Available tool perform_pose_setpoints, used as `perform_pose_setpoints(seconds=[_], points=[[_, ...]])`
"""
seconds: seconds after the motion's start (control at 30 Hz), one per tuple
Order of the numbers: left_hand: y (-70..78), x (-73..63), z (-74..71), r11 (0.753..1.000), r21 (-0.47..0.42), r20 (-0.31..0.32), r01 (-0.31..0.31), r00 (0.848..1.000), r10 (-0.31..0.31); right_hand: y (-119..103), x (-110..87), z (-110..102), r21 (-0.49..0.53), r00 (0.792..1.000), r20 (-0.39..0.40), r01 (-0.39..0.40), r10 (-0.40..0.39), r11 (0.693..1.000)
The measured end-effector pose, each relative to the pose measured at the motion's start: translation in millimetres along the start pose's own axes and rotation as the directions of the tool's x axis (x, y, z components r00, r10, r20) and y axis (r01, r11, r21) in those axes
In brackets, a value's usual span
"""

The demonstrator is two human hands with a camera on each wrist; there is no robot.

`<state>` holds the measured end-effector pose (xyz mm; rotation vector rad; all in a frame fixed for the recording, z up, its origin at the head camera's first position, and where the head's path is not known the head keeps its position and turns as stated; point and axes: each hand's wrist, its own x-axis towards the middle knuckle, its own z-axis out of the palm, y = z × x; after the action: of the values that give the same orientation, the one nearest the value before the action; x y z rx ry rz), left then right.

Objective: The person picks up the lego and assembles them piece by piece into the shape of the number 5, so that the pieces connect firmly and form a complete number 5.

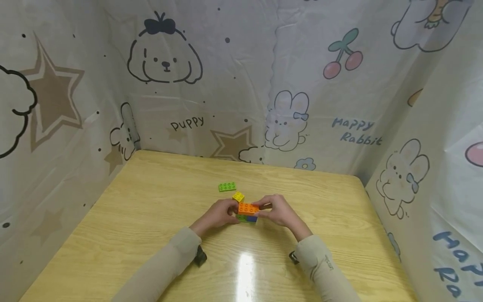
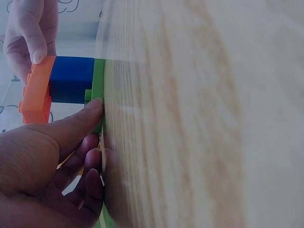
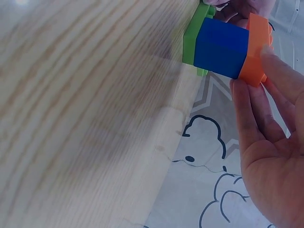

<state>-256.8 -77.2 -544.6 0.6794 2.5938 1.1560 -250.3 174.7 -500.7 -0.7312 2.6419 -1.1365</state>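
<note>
Orange brick (image 1: 247,209) looks light, stiff, best held by its sides; right hand (image 1: 280,211) pinches it, left hand (image 1: 219,213) grips green base (image 2: 98,78)!

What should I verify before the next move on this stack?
1. Right hand pinching the orange brick: ok.
2. Left hand holding the green base: ok.
3. Blue block between orange brick and green base: ok.
4. Orange brick fully pressed onto the blue block: cannot tell.
5. Yellow brick clear of the left hand: cannot tell.
6. Loose green plate apart from the stack: ok.
</note>
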Motion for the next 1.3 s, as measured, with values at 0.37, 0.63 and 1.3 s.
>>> perform_pose_setpoints(seconds=[0.37,0.63,1.3], points=[[0.4,-1.5,-0.8,1.0,-0.006,0.002,-0.006,1.0,0.006,1.6,-0.5,0.1,0.0,1.0,-0.001,0.004,-0.004,1.0],[-3.6,-4.4,-8.8,0.998,-0.064,0.008,0.005,1.0,-0.005,1.1,0.1,0.9,0.02,1.0,-0.002,-0.019,0.019,1.0],[-9.7,17.3,-25.8,0.996,-0.086,-0.209,-0.01,0.978,-0.008,2.6,0.9,0.0,0.027,1.0,0.005,-0.024,0.024,0.999]])
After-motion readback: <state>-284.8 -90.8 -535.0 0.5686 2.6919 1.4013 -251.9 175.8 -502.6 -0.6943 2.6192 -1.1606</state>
